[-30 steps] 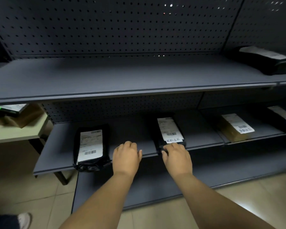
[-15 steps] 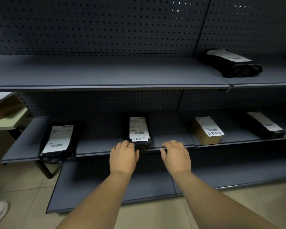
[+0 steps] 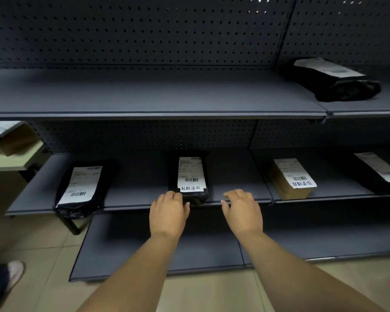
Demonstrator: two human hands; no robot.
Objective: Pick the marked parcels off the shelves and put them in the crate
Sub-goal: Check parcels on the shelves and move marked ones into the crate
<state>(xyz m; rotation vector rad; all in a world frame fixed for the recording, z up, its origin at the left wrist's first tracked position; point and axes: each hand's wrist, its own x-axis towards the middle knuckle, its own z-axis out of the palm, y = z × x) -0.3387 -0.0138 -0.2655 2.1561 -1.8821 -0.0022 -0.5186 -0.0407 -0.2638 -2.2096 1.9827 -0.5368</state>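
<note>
A black parcel (image 3: 190,176) with handwritten marks at the foot of its white label lies in the middle of the middle shelf (image 3: 234,176). My left hand (image 3: 169,213) is at the shelf's front edge, its fingertips touching the parcel's near left corner. My right hand (image 3: 242,212) rests on the shelf edge just right of the parcel, fingers apart, holding nothing. A brown box (image 3: 291,179) with the same handwritten marks sits further right. No crate is in view.
An unmarked black parcel (image 3: 81,188) overhangs the shelf's left end. Another black parcel (image 3: 378,172) lies at far right, and one (image 3: 331,81) on the upper shelf (image 3: 144,95). A table (image 3: 11,158) with boxes stands left. A shoe (image 3: 15,273) shows at bottom left.
The view has swung so the marked black parcel sits between my hands. My right hand came off its near end and now rests on the shelf edge; my left hand touches its corner.
</note>
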